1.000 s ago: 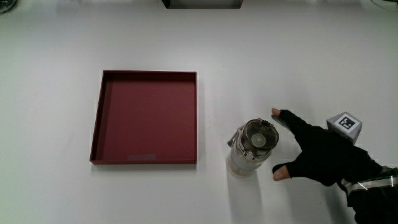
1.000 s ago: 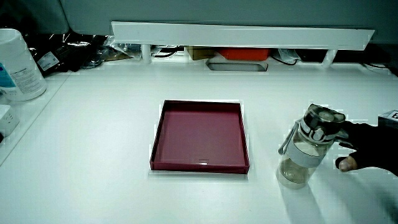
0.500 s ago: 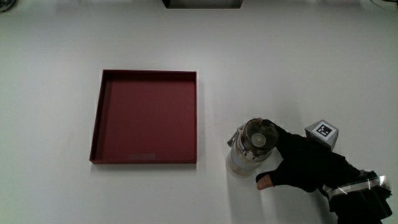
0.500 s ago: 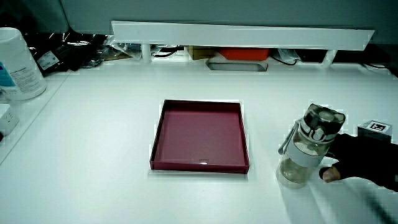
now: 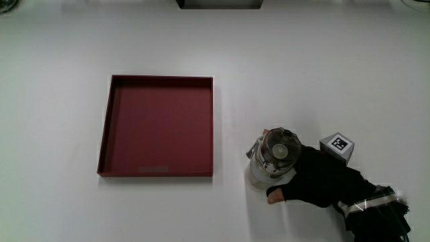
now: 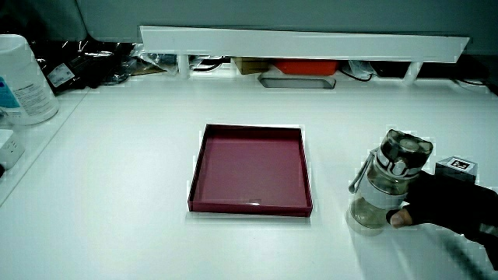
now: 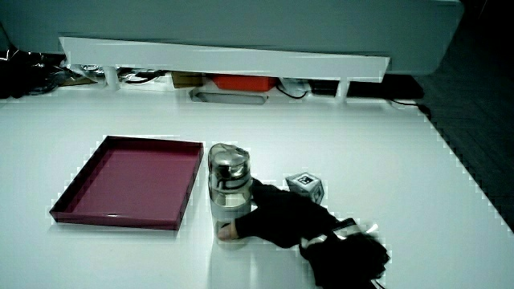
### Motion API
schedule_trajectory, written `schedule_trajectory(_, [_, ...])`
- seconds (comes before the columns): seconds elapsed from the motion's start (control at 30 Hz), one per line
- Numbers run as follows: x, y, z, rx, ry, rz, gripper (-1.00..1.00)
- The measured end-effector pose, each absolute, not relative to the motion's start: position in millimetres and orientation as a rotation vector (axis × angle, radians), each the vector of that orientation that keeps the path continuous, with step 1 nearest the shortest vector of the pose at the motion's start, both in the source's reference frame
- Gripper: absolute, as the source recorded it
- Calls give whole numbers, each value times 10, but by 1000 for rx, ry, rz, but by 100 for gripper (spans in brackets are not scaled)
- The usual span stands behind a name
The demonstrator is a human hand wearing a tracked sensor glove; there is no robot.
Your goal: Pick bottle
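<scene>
A clear bottle [image 5: 279, 149] with a grey lid and a side strap stands upright on the white table, beside the dark red tray [image 5: 104, 134]. In both side views the bottle [image 6: 385, 187] [image 7: 227, 181] rests on the table. The gloved hand [image 5: 312, 181] is pressed against the bottle on the side away from the tray. Its thumb curls round the bottle's lower body on the side nearer the person, while the other fingers are hidden by the bottle. The hand [image 6: 443, 204] [image 7: 277, 217] shows in both side views, with the patterned cube [image 5: 336, 144] on its back.
The shallow tray [image 6: 249, 208] [image 7: 112, 218] holds nothing. A low white partition [image 6: 303, 43] [image 7: 225, 56] runs along the table, with cables and a red object [image 6: 305, 68] under it. A large white container [image 6: 23, 78] stands at the table's edge.
The hand has moved from open and apart to against the bottle, and its thumb has closed round the base. The bottle and tray have stayed put.
</scene>
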State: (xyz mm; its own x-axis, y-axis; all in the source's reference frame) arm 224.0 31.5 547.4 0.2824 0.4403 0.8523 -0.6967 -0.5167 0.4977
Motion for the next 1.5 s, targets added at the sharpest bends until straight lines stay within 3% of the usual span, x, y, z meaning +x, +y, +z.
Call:
schedule_trajectory(0.33, [2231, 344, 5505, 1555, -234, 1486, 0])
schedule_trajectory(0.97, [2243, 429, 5536, 1683, -207, 1624, 100])
schedule_trajectory(1.5, [1971, 118, 5160, 1816, -344, 1604, 100])
